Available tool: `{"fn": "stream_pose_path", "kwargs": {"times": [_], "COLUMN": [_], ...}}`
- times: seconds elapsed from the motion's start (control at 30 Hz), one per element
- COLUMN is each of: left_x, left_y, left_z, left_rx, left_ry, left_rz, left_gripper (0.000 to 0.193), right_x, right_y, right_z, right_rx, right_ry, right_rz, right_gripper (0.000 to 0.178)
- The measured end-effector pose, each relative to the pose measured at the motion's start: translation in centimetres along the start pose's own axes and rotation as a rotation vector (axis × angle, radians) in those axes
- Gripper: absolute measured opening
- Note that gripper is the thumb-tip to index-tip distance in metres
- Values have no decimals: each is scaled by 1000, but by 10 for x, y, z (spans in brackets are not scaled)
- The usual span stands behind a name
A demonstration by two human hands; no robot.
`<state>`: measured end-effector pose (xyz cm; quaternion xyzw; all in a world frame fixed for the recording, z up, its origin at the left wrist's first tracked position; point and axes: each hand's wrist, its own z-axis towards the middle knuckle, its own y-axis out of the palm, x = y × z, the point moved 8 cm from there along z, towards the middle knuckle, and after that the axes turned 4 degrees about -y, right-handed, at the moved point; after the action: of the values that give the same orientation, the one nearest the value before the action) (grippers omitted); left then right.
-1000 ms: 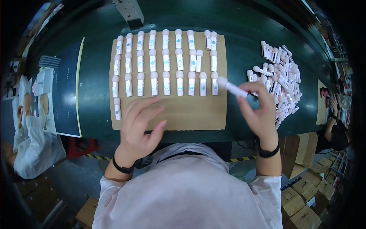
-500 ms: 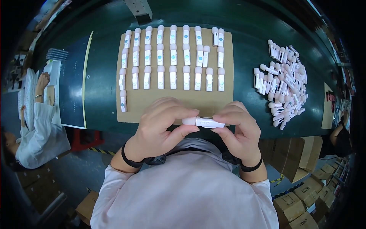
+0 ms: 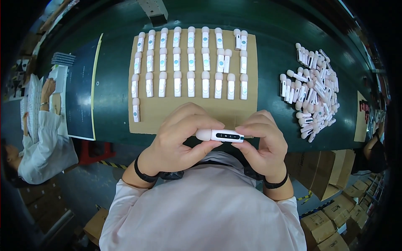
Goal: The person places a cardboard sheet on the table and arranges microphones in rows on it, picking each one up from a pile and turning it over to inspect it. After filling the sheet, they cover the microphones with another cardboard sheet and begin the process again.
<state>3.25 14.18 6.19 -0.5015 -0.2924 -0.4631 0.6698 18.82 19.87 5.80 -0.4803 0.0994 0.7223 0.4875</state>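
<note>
Rolled since the earlier frame, bringing dark panel [image 3: 228, 136] of white device [image 3: 214, 134] face-up, presumably for viewing | pinching near rounded head with left hand [image 3: 178, 138], tail end with right hand [image 3: 266, 142] | held at near edge of cardboard sheet [image 3: 167, 111]

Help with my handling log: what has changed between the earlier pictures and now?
The right hand brought the white microphone-shaped device left and toward the body from the right edge of the cardboard sheet. The left hand, empty at first, took hold too, and the device was rolled until its black panel faced up. The device rows and the pile look unchanged.
</note>
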Motion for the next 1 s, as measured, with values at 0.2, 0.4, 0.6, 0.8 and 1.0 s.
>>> {"fn": "stream_pose_path", "kwargs": {"times": [0.2, 0.4, 0.6, 0.8, 1.0], "left_x": [-1, -2, -13, -12, -18], "left_y": [0, 1, 13, 14, 8], "left_z": [0, 5, 4, 7, -6], "left_rx": [-2, -11, -99, -84, -84], "left_ry": [16, -82, -35, -1, -56], "left_rz": [-7, -77, -104, -118, -41], "left_gripper": [27, 25, 28, 24, 21], "right_x": [0, 1, -4, -5, -3], "right_y": [1, 2, 5, 9, 20], "right_z": [1, -1, 2, 6, 6], "right_rx": [5, -15, -73, -53, -92], "right_ry": [-10, -45, -119, -99, -94], "right_rz": [3, -8, -63, 13, 68], "right_gripper": [30, 28, 27, 28, 28]}}
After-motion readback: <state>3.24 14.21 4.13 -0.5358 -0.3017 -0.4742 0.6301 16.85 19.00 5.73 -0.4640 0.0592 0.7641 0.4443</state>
